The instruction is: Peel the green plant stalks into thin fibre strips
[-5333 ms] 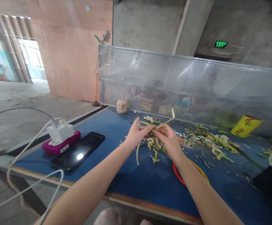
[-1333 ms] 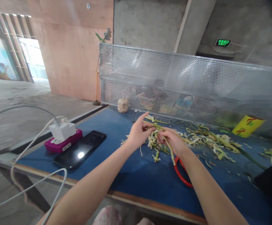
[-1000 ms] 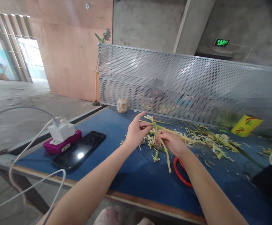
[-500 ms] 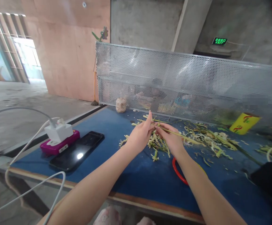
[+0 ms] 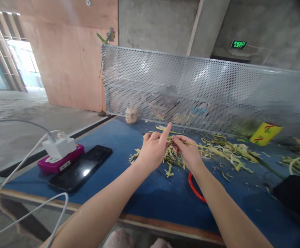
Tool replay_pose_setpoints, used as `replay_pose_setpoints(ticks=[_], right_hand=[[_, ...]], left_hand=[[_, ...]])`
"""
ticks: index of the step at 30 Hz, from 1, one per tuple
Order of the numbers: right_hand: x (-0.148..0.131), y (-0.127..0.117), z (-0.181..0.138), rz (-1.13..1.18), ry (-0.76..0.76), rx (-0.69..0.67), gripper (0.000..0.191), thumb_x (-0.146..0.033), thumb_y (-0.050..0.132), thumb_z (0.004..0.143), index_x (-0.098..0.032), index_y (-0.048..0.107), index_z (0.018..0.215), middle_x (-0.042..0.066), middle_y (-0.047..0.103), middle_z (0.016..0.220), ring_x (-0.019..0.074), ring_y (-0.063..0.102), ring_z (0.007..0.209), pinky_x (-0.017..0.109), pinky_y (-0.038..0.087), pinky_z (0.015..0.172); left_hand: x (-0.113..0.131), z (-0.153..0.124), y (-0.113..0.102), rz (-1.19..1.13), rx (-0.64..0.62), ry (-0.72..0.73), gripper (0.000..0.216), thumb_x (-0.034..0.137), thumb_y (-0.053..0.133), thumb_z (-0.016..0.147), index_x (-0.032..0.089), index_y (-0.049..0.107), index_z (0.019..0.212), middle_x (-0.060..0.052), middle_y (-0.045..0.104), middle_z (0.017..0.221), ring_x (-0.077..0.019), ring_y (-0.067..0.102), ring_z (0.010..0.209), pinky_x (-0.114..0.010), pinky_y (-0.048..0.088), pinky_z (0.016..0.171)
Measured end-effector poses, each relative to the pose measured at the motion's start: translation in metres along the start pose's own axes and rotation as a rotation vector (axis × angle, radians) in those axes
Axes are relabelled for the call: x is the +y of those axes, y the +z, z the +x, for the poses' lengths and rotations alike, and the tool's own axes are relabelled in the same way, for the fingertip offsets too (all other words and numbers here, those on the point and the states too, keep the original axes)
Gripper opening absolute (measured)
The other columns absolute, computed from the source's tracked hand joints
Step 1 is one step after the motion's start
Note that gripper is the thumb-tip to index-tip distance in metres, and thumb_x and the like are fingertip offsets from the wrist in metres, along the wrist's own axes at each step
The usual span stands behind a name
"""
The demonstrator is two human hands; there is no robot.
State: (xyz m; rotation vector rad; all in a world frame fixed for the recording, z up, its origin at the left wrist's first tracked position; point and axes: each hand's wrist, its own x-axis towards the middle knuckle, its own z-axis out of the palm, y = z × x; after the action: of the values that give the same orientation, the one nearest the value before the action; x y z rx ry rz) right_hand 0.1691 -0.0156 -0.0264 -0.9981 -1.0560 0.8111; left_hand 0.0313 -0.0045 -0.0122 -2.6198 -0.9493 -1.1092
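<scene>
A thin yellow-green plant stalk (image 5: 203, 147) passes between my hands and trails off to the right. My right hand (image 5: 189, 151) pinches it between thumb and fingers. My left hand (image 5: 152, 148) is closed at the stalk's near end, its index finger pointing up; its thumb and the exact grip are hidden. Below my hands lies a pile of pale green trimmings (image 5: 174, 159). More peeled strips and stalks (image 5: 232, 151) spread over the table to the right. A red ring-shaped rim (image 5: 195, 188) shows partly under my right forearm.
On the blue table (image 5: 150, 198) at left lie a black phone (image 5: 81, 168) and a magenta power strip (image 5: 62, 162) with a white plug and cables. A perforated metal screen (image 5: 191, 89) borders the far edge. A yellow roll (image 5: 266, 133) and a black object (image 5: 294, 194) are at right.
My left hand's fingers have spread a little, the index finger standing more apart from the others. Both hands stay at the stalk. The view has shifted slightly to the right.
</scene>
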Motion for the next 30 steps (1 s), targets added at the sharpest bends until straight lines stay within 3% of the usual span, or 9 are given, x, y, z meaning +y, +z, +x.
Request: replay_pose_setpoints(ticks=[5, 8, 14, 19, 26, 30], right_hand=[[-0.005, -0.003, 0.003, 0.132, 0.046, 0.016, 0.02, -0.03, 0.071, 0.056, -0.015, 0.058, 0.057, -0.005, 0.046, 0.047, 0.0049, 0.037, 0.042, 0.021, 0.028, 0.041], [-0.009, -0.005, 0.002, 0.152, 0.057, -0.048, 0.02, -0.03, 0.071, 0.056, -0.014, 0.059, 0.058, -0.004, 0.047, 0.049, 0.0049, 0.037, 0.044, 0.021, 0.029, 0.043], [-0.015, -0.004, -0.002, 0.172, 0.155, -0.197, 0.029, -0.043, 0.064, 0.064, -0.014, 0.06, 0.06, -0.002, 0.049, 0.049, 0.0065, 0.038, 0.046, 0.022, 0.031, 0.045], [-0.012, -0.003, -0.007, 0.046, 0.17, -0.35, 0.024, -0.039, 0.063, 0.067, -0.015, 0.061, 0.064, -0.002, 0.05, 0.049, 0.006, 0.037, 0.045, 0.021, 0.03, 0.045], [-0.005, -0.002, -0.009, -0.134, 0.093, -0.41, 0.025, -0.039, 0.059, 0.069, -0.015, 0.064, 0.071, 0.0, 0.056, 0.055, 0.0089, 0.044, 0.048, 0.024, 0.033, 0.048], [-0.002, -0.002, -0.007, -0.178, 0.047, -0.39, 0.023, -0.036, 0.056, 0.071, -0.015, 0.066, 0.072, 0.0, 0.057, 0.055, 0.0095, 0.046, 0.049, 0.024, 0.035, 0.05]], left_hand=[[0.001, -0.001, 0.0, 0.115, 0.044, 0.081, 0.058, 0.013, 0.035, 0.083, 0.017, 0.01, 0.136, -0.004, 0.064, 0.083, -0.0174, 0.048, 0.088, -0.035, 0.025, 0.082], [0.003, -0.002, -0.005, 0.03, 0.047, 0.052, 0.06, 0.014, 0.037, 0.081, 0.017, 0.011, 0.135, -0.004, 0.064, 0.083, -0.0178, 0.049, 0.09, -0.038, 0.024, 0.084], [-0.001, 0.0, -0.009, -0.566, 0.082, -0.257, 0.068, 0.023, 0.047, 0.077, 0.014, 0.012, 0.135, -0.004, 0.066, 0.086, -0.0174, 0.054, 0.091, -0.037, 0.031, 0.086], [-0.008, 0.006, 0.003, -1.072, 0.055, -0.55, 0.072, 0.038, 0.057, 0.072, 0.011, 0.025, 0.131, -0.008, 0.066, 0.082, -0.0166, 0.059, 0.079, -0.032, 0.041, 0.077], [-0.004, 0.008, -0.003, -1.399, 0.088, -0.651, 0.082, 0.016, 0.071, 0.059, 0.011, 0.027, 0.129, -0.004, 0.066, 0.07, -0.012, 0.059, 0.061, -0.029, 0.045, 0.068], [-0.005, 0.009, -0.003, -1.473, 0.169, -0.725, 0.084, 0.014, 0.071, 0.059, 0.008, 0.024, 0.129, -0.004, 0.066, 0.07, -0.0123, 0.06, 0.065, -0.028, 0.044, 0.07]])
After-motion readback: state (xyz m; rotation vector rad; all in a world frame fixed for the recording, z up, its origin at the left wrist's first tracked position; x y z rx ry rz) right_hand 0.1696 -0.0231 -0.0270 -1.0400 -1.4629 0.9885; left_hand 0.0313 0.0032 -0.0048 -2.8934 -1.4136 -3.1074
